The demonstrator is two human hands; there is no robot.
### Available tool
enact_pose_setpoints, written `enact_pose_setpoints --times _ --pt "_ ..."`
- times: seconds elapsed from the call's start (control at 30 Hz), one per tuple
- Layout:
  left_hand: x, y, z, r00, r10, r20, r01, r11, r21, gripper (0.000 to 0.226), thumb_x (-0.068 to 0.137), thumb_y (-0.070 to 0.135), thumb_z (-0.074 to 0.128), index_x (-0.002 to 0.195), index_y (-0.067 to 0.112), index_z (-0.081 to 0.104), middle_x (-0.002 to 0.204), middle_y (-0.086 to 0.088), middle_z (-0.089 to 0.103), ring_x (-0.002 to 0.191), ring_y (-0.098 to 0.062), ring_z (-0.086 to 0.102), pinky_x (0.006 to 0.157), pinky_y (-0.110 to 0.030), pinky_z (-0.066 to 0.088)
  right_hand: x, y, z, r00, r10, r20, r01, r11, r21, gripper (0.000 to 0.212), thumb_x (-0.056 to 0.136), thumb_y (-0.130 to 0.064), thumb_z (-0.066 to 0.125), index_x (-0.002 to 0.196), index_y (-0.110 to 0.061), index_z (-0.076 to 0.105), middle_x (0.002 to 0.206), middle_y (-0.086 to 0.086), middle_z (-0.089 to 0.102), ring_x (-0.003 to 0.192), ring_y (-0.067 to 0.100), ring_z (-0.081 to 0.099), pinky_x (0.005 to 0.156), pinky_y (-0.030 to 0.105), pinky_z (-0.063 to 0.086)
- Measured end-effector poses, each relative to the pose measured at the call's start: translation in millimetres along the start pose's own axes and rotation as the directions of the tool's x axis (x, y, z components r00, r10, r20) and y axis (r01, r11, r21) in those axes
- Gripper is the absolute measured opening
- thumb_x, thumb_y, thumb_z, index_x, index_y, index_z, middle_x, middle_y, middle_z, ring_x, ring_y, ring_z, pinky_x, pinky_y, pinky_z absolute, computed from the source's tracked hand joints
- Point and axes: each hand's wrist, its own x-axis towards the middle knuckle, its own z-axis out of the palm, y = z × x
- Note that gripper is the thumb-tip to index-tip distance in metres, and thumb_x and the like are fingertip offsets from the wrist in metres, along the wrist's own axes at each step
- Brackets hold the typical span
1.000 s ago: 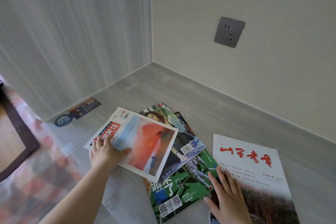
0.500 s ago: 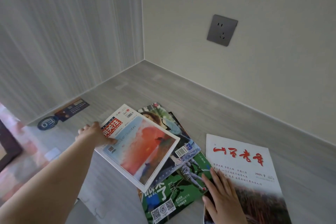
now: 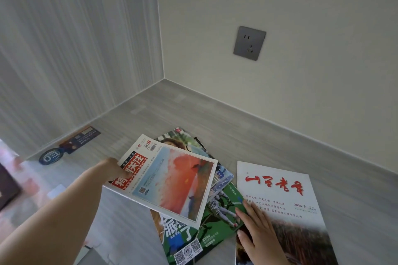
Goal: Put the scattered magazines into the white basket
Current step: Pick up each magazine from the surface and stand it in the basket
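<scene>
Grey floor point(image 3: 172, 109), pale walls point(image 3: 301, 6), grey socket point(image 3: 249, 43).

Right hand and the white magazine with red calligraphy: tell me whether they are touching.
Touching. The head view shows the right hand lying flat, palm down, on the cover of the white magazine, fingers spread over its left edge with no gap visible.

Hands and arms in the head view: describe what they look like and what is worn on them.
Both are bare. The left hand leads to a forearm uncovered right down to the frame's lower left corner: no sleeve, watch or bracelet shows. The right hand has no glove and no ring on the visible fingers, with short, plain nails; its wrist is cut off by the frame.
</scene>
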Motion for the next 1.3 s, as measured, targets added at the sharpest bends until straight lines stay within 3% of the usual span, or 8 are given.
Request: enact_pose_setpoints --times 0.1,0.33,0.63,0.73,0.8,0.93,1.1,1.3 --pt "-17 13 -5 0.989 0.147 -0.023 -0.148 0.987 -0.056 0.021 0.078 0.013 0.065 0.095 0.011 0.052 0.083 -0.007 0.063 0.075 -0.023 0.060 0.065 -0.030 0.049 4 7 2 0.990 0.051 0.133 -0.098 0.921 0.376 0.053 0.094 -0.035 0.035 0.142 -0.032 0.012 0.153 -0.009 -0.009 0.140 0.001 -0.008 0.111 0.024 -0.012" --pt "-78 63 -32 0.829 0.529 -0.182 -0.545 0.837 -0.052 0.021 0.077 0.012 0.066 0.069 0.022 0.049 0.067 0.005 0.060 0.059 -0.013 0.058 0.050 -0.022 0.042 15 18 -38 0.946 0.292 0.143 -0.303 0.632 0.713 0.055 0.090 -0.025 0.050 0.139 -0.020 0.025 0.147 -0.001 0.031 0.134 0.016 0.031 0.109 0.031 0.026" --pt "-189 171 -21 0.504 0.862 -0.057 -0.861 0.507 0.043 0.027 0.071 0.016 0.072 0.062 0.019 0.047 0.051 0.019 0.067 0.047 0.008 0.060 0.040 -0.008 0.040 -13 77 -140 0.888 0.436 -0.145 -0.132 0.543 0.829 0.071 0.078 -0.014 0.066 0.137 -0.022 0.028 0.131 -0.010 0.037 0.122 0.004 0.031 0.093 0.007 0.026" --pt "-223 212 4 0.408 0.911 0.049 -0.912 0.410 -0.023 0.025 0.071 0.018 0.072 0.064 0.019 0.048 0.059 0.023 0.069 0.055 0.004 0.066 0.041 -0.010 0.045 -43 105 -169 0.911 0.393 -0.123 -0.085 0.472 0.878 0.032 0.079 -0.002 0.061 0.099 -0.028 0.061 0.100 -0.013 0.061 0.093 0.000 0.057 0.073 0.011 0.046" --pt "-241 241 22 0.358 0.932 0.059 -0.931 0.361 -0.060 0.023 0.070 0.018 0.073 0.065 0.019 0.050 0.058 0.019 0.070 0.058 0.001 0.067 0.046 -0.013 0.049 -65 126 -182 0.901 0.418 -0.114 -0.083 0.426 0.901 0.035 0.080 0.004 0.058 0.068 -0.029 0.066 0.067 -0.014 0.068 0.060 -0.006 0.062 0.049 0.010 0.046" --pt "-268 294 62 0.334 0.934 0.127 -0.905 0.355 -0.234 0.015 0.070 0.013 0.073 0.068 0.017 0.059 0.052 0.017 0.069 0.052 0.002 0.066 0.054 -0.012 0.052 -114 175 -194 0.815 0.573 -0.085 -0.160 0.363 0.918 0.025 0.082 -0.004 0.059 0.067 -0.024 0.063 0.044 -0.013 0.064 0.042 0.000 0.060 0.039 0.012 0.044" --pt "-294 339 131 0.385 0.911 0.147 -0.659 0.383 -0.647 0.012 0.079 0.002 0.060 0.073 0.013 0.059 0.055 0.007 0.072 0.054 -0.002 0.067 0.051 -0.014 0.054 -165 238 -204 0.638 0.748 -0.185 -0.129 0.340 0.931 0.017 0.081 -0.007 0.061 0.076 -0.022 0.067 0.070 -0.005 0.067 0.063 0.009 0.062 0.051 0.013 0.050" --pt "-353 406 225 0.387 0.922 0.017 -0.684 0.300 -0.665 0.023 0.078 -0.003 0.061 0.068 0.015 0.051 0.073 0.000 0.061 0.062 -0.009 0.063 0.046 -0.009 0.051 -202 312 -213 0.441 0.866 -0.235 -0.023 0.273 0.962 0.007 0.082 -0.008 0.060 0.084 -0.014 0.063 0.077 -0.002 0.064 0.075 0.018 0.059 0.063 0.020 0.048"
